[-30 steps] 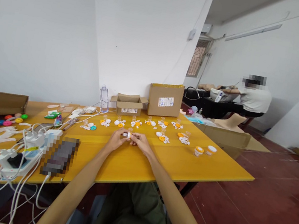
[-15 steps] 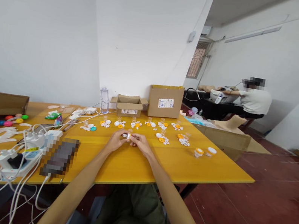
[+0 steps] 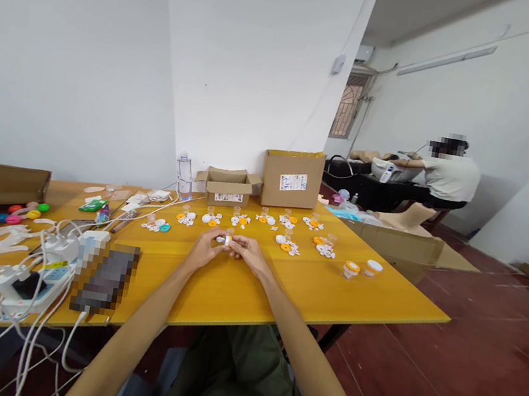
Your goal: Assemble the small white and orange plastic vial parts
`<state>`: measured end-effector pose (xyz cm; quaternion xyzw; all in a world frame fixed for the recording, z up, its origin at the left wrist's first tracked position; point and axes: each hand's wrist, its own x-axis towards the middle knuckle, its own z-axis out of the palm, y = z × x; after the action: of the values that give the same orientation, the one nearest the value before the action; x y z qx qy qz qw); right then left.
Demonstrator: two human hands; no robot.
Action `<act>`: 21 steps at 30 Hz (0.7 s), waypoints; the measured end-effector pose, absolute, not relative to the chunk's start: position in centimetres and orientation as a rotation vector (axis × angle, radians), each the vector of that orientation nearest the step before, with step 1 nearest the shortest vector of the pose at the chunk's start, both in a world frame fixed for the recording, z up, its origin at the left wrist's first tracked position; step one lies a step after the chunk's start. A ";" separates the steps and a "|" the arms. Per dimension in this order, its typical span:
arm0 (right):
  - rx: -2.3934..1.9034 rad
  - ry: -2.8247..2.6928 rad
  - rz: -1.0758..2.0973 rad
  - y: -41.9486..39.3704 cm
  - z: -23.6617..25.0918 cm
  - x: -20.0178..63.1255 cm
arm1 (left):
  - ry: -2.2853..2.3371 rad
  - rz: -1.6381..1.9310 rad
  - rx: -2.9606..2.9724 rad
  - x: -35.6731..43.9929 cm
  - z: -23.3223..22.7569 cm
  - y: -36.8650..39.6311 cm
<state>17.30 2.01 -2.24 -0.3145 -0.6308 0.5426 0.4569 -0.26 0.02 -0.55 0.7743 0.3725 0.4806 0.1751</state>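
Just above the tabletop, my left hand (image 3: pixel 206 248) and my right hand (image 3: pixel 247 253) meet around a small white round part (image 3: pixel 227 241). Fingers of both hands are closed on it, and they cover most of its shape. Behind and to the sides lie groups of small white and orange round pieces, such as the orange ring (image 3: pixel 285 247) and the teal ring (image 3: pixel 165 228). A small clear cup (image 3: pixel 236 211) stands by one of these groups. To the right are a jar with an orange lid (image 3: pixel 352 267) and a jar with a white lid (image 3: pixel 374 267).
Two cardboard boxes, one small and open (image 3: pixel 226 186), one large (image 3: pixel 292 179), stand by the wall beside a clear bottle (image 3: pixel 184 176). Left lie a phone (image 3: pixel 106 278), a power strip with cables (image 3: pixel 39 289) and a carton (image 3: pixel 8 183). A person (image 3: pixel 451 172) sits far right.
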 end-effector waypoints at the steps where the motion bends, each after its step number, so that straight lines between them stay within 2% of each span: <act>1: -0.771 -1.546 1.343 2.0 -2.3 17.3 | 1.046 1.370 2.196 -0.3 -0.6 0.1; 21: -0.739 -1.532 1.349 2.2 -2.7 17.2 | 1.090 1.387 2.178 -0.2 -0.5 0.1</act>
<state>17.25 2.24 -2.68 -0.3013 -0.6241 0.5495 0.4666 -0.24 0.06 -0.48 0.7658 0.3835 0.4879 0.1686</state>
